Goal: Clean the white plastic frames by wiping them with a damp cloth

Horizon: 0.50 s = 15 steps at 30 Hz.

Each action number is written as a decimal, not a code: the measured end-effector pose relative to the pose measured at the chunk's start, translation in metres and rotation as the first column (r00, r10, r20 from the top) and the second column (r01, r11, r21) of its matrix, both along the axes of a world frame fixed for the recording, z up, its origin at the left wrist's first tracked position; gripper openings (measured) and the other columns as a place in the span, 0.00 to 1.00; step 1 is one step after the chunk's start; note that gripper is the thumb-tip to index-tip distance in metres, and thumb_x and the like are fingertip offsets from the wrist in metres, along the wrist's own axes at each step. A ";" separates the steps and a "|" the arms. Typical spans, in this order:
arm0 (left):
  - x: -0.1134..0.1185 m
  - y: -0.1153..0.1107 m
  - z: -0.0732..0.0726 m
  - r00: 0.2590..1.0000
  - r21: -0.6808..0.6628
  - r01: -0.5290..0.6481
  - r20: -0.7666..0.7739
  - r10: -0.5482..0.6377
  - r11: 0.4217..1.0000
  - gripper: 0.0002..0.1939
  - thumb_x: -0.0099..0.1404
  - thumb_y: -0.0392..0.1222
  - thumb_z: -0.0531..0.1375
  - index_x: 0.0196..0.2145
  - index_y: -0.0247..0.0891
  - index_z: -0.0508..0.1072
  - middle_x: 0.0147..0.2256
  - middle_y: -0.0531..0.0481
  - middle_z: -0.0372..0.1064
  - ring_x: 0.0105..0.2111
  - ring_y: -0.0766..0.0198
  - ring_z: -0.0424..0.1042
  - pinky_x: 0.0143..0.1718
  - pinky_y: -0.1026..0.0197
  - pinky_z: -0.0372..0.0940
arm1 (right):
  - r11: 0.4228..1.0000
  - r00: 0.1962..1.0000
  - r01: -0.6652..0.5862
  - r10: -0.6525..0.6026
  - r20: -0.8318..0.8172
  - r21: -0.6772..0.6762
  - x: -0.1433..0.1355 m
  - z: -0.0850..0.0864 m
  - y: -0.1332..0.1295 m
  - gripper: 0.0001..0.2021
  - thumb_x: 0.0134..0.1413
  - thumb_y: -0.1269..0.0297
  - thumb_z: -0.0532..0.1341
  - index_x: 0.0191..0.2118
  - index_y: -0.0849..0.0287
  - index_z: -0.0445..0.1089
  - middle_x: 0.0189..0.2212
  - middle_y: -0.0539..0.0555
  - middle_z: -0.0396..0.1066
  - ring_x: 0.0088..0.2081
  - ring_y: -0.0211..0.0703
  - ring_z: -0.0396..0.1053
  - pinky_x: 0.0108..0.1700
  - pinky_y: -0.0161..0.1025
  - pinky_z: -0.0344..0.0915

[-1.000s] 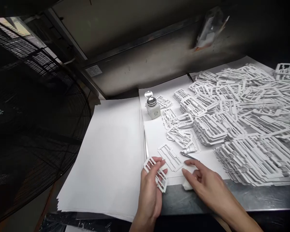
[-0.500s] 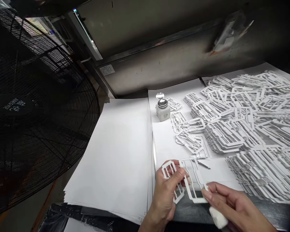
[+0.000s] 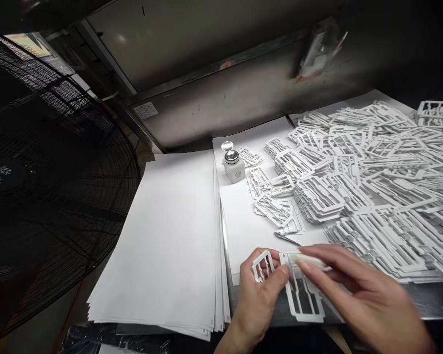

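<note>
The left hand point(image 3: 260, 290) sits near the front edge of the worktop point(image 3: 424, 302), fingers curled shut on a small white plastic frame w/ several cut-out windows point(image 3: 263, 265); only its upper part shows above the fingers, the rest is behind the hand. The same hand also touches the top of a longer white plastic frame w/ rectangular openings point(image 3: 301, 295), which hangs out past the near worktop edge. The right hand point(image 3: 354, 287) comes in from the right, blurred, fingers stretched over the upper end of the long frame and pressed on something pale, prob. a white wipe pad point(image 3: 313, 263). The blur makes its shape hard to read, and I cannot tell whether the fingers pinch it or just lie on it. The wrist is cut off by the bottom-right corner.

Just beyond the hands lies a thin metal tool, tweezers or a pick point(image 3: 287, 239), on a white paper sheet point(image 3: 243, 221). Further off stands a small white bottle w/ a round metal cap flipped open point(image 3: 233, 164). To the right, a big heap of white plastic frames point(image 3: 372, 182) covers the worktop and runs off the right edge. To the left lies a thick stack of blank white paper sheets point(image 3: 170, 236), its near corners overhanging. At far left a black wire fan guard point(image 3: 51, 196) is dark and partly out of view.
</note>
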<state>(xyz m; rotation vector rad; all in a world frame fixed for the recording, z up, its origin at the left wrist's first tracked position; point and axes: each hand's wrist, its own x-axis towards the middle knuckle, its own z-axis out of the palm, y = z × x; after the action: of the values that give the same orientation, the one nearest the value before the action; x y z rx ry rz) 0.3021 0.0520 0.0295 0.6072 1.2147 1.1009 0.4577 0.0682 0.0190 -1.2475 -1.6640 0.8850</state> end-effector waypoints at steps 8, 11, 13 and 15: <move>-0.004 0.001 -0.003 0.993 -0.108 -0.007 0.118 0.020 0.994 0.07 0.57 0.37 0.63 0.32 0.34 0.68 0.26 0.51 0.66 0.27 0.67 0.63 0.32 0.63 0.61 | 0.980 0.965 0.017 -0.068 0.254 0.196 -0.004 0.011 0.012 0.10 0.64 0.55 0.57 0.42 0.54 0.70 0.37 0.51 0.69 0.29 0.41 0.68 0.32 0.36 0.66; -0.004 0.004 -0.008 0.992 -0.077 -0.060 0.103 0.068 0.995 0.08 0.57 0.37 0.64 0.32 0.34 0.68 0.27 0.51 0.65 0.28 0.68 0.64 0.33 0.64 0.61 | 0.976 0.969 -0.153 0.118 0.217 0.153 -0.006 0.010 -0.006 0.07 0.66 0.62 0.55 0.46 0.54 0.67 0.37 0.52 0.68 0.31 0.41 0.68 0.33 0.34 0.66; -0.004 0.005 -0.009 0.990 -0.064 -0.120 0.071 0.124 0.991 0.09 0.56 0.38 0.64 0.32 0.35 0.68 0.27 0.53 0.65 0.27 0.69 0.63 0.31 0.65 0.61 | 0.949 0.937 -0.305 0.285 0.202 0.076 -0.005 0.007 -0.020 0.09 0.67 0.66 0.54 0.50 0.54 0.65 0.38 0.53 0.67 0.33 0.41 0.69 0.34 0.32 0.67; -0.005 0.007 -0.007 0.987 -0.070 -0.151 0.048 0.155 0.986 0.09 0.57 0.39 0.64 0.32 0.36 0.68 0.26 0.53 0.64 0.26 0.69 0.63 0.30 0.65 0.62 | 0.945 0.922 -0.326 0.316 0.222 0.009 0.004 0.001 -0.032 0.09 0.66 0.66 0.55 0.50 0.53 0.65 0.38 0.52 0.67 0.32 0.40 0.69 0.31 0.31 0.68</move>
<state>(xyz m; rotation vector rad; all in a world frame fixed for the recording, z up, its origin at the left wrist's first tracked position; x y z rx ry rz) 0.2970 0.0588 0.0221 0.4370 1.2626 1.1926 0.4613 0.0362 0.0198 -1.0875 -2.0965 0.9217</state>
